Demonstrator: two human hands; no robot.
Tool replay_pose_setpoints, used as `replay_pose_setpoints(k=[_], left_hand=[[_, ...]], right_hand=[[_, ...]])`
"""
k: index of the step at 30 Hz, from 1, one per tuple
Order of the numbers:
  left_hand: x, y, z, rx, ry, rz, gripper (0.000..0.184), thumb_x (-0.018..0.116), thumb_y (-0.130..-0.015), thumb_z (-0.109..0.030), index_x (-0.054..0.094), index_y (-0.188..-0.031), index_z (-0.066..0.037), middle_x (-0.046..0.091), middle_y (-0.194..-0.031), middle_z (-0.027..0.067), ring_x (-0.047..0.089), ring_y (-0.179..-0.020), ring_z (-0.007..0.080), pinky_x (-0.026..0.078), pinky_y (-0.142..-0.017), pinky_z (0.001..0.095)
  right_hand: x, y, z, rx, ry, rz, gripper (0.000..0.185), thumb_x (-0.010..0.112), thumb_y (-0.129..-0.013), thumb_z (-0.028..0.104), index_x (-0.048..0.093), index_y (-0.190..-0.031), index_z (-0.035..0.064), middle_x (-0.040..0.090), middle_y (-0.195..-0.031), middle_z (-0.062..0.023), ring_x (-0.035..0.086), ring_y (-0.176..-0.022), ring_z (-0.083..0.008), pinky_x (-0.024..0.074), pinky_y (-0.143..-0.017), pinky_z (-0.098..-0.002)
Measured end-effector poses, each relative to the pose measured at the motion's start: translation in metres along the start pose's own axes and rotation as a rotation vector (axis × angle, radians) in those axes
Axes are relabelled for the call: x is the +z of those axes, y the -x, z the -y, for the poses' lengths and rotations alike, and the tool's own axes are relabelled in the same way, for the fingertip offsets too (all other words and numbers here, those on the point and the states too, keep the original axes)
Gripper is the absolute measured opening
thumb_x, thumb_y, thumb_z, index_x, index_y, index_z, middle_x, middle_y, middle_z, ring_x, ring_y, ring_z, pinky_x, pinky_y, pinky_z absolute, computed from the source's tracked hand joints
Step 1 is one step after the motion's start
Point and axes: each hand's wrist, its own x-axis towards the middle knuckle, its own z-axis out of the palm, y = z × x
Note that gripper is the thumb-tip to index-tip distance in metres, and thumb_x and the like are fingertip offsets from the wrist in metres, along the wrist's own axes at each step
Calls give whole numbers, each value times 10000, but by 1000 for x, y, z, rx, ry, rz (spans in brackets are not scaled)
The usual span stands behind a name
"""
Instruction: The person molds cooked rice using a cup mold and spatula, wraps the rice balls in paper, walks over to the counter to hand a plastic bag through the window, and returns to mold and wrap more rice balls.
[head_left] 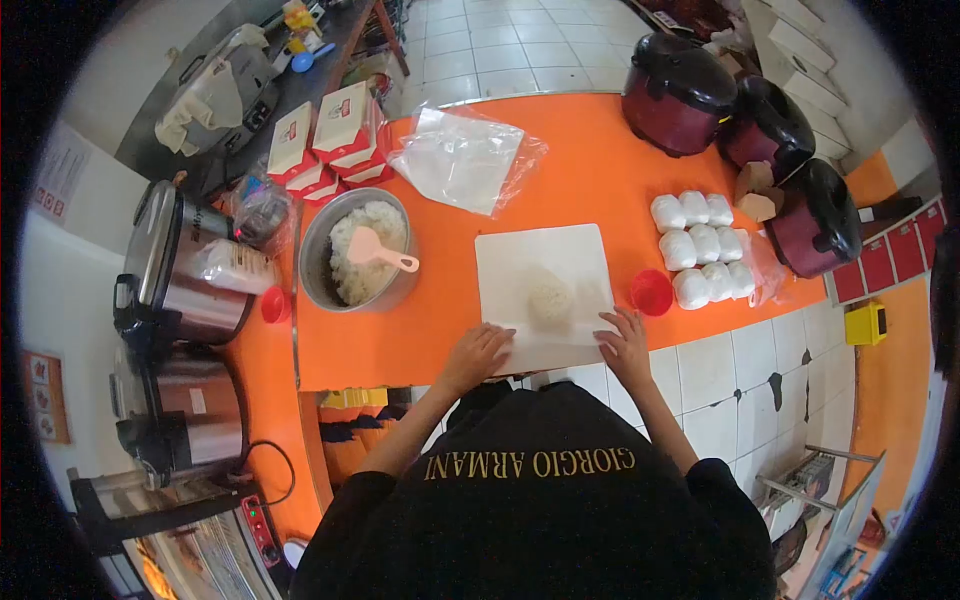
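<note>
A white paper sheet (540, 255) lies on the orange table (440, 340), with a mound of rice (550, 298) on it, partly veiled by the paper's near part. At the sheet's near left edge is my left hand (482, 352), its fingers on the paper. My right hand (625, 345) is at the near right edge, fingers curled at the paper. Whether either hand pinches the sheet is too small to tell. A red cup (652, 292) stands right of the sheet. To the left, a metal pot (313, 262) holds rice and a pink paddle (375, 250).
Wrapped white bundles (704, 244) sit in rows at the right, near dark red rice cookers (680, 95). Red and white boxes (345, 122) and a plastic bag of white sheets (465, 160) lie at the far side. Large steel cookers (205, 280) stand left.
</note>
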Motion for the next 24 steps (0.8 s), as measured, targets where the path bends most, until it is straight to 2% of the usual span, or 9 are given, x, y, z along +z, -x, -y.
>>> replay_pose_setpoints(k=[4,10,12,14,15,18,19,22,24], left_hand=[[10,24,6,-90,104,112,212,600,-710,-47,541,-914,-52,576,-830,90,562,-827,254,463,-721,343],[0,56,0,-96,163,108,157,599,-721,-42,560,-872,-50,587,-808,84,582,-790,246,483,-672,340],[-6,60,-4,-366,442,6,125,599,-767,-66,557,-879,-30,598,-813,78,599,-773,193,490,-649,315],[0,53,2,-530,577,-84,129,597,-786,-85,553,-889,-20,599,-807,73,594,-762,163,487,-640,295],[6,48,6,-694,708,-178,139,595,-806,-103,550,-899,-11,601,-801,68,590,-751,133,484,-632,275],[32,23,26,-842,1010,-358,175,590,-820,-123,519,-927,-5,583,-747,50,565,-712,106,461,-594,261],[35,18,28,-837,1010,-358,175,590,-820,-123,519,-927,-5,583,-747,50,565,-712,106,461,-594,261],[36,7,30,-915,726,-291,221,603,-791,-116,489,-958,-25,545,-670,60,554,-647,164,448,-577,298],[21,0,24,-811,293,39,258,608,-764,-107,465,-968,-41,527,-662,83,542,-603,244,437,-571,360]], right_hand=[[0,10,-1,71,-226,49,178,665,-621,55,632,-778,132,544,-1108,-25,423,-1133,-296,320,-956,-464],[-7,35,14,80,-356,180,175,669,-624,54,654,-778,135,559,-1111,-18,414,-1143,-294,353,-941,-423],[-11,30,15,120,-404,180,144,678,-651,88,661,-789,125,576,-1091,-41,449,-1111,-273,364,-927,-392],[-9,16,11,369,-693,139,117,669,-694,128,663,-808,104,590,-1074,-64,499,-1065,-240,397,-879,-356],[-4,8,11,491,-841,123,126,632,-765,179,642,-762,54,616,-919,-72,560,-885,-164,435,-747,-287],[17,-2,3,849,-1042,148,228,593,-809,204,594,-672,22,584,-752,-44,525,-711,-99,405,-596,-246],[26,-3,-1,813,-919,117,312,585,-819,236,540,-603,16,509,-599,-8,455,-582,-68,352,-511,-256],[33,2,-6,808,-687,175,334,600,-803,258,526,-597,6,496,-542,-22,455,-526,-89,335,-470,-286],[22,0,6,810,-599,167,339,610,-794,266,529,-602,-2,493,-528,-32,452,-508,-100,346,-473,-289]])
